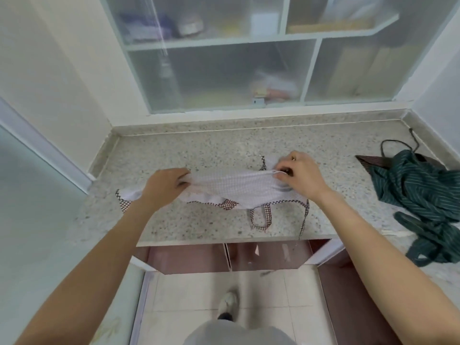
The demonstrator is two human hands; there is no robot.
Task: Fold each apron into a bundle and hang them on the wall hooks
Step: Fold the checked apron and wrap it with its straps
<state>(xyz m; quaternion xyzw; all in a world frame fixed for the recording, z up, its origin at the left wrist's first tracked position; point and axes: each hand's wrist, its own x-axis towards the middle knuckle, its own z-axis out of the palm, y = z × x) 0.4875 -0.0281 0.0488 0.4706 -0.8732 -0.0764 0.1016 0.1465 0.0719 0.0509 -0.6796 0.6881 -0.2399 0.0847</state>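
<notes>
A white waffle-textured apron (234,186) with red-checked trim lies bunched lengthwise on the speckled stone counter (199,150). My left hand (166,183) grips its left end, fingers closed into the cloth. My right hand (298,173) pinches its right end together with a thin white string. Checked straps (261,217) hang over the counter's front edge. A second apron (423,192), dark green with thin stripes, sits crumpled at the counter's right end, its dark cord looping toward the back. No wall hooks are in view.
Frosted glass panels (224,70) with blurred shelves behind stand at the back of the counter. White walls close in on both sides. Below the counter are dark red cabinet doors (189,257) and a pale tiled floor with my shoe (227,305).
</notes>
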